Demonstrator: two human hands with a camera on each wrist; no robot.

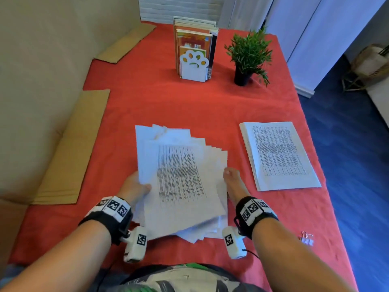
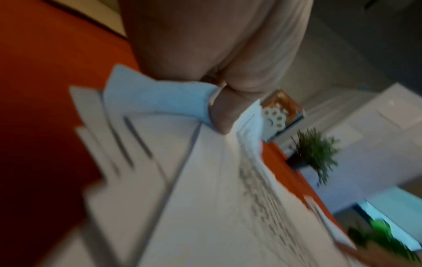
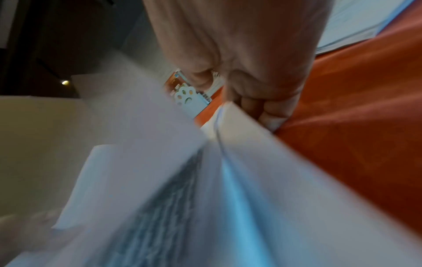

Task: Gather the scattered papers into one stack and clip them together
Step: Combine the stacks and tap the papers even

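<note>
Loosely fanned printed papers [image 1: 181,178]

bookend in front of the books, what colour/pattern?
White bookend with a paw-print cutout, orange and yellow showing through the holes. Clearest in the head view.

Head camera looks down over the table [image 1: 189,106]; both wrist cameras sit close, sharing the bookend [image 2: 274,117] beyond.

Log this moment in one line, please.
phase: gathering | left hand, right hand: grip fanned papers | binder clip: untouched
</note>
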